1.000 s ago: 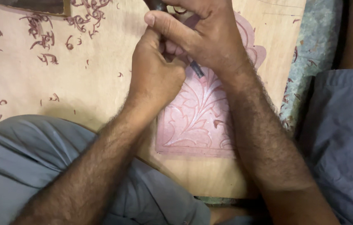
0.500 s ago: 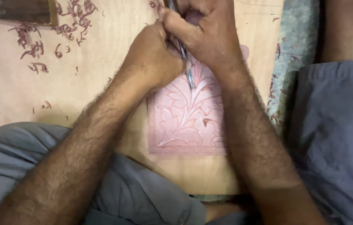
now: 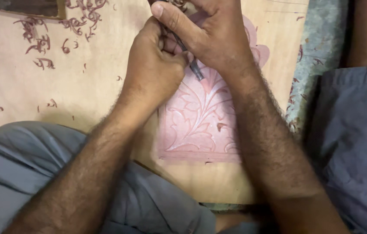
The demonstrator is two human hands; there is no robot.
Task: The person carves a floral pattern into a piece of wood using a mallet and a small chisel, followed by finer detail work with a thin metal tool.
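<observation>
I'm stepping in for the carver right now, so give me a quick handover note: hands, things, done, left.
Left hand: fist shut on the tool.
Right hand: wrapped over the left, fingers steadying the tool.
Panel: pink, lying on the board between the knees.
Done: leaf pattern cut across the visible lower panel; shavings scattered on the board.
Left: the upper part under the hands is hidden, so its state is unclear.

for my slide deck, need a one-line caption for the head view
Both hands, left hand and right hand, grip a thin dark metal carving tool over a pink leaf-carved wooden panel amid curled shavings.
</observation>
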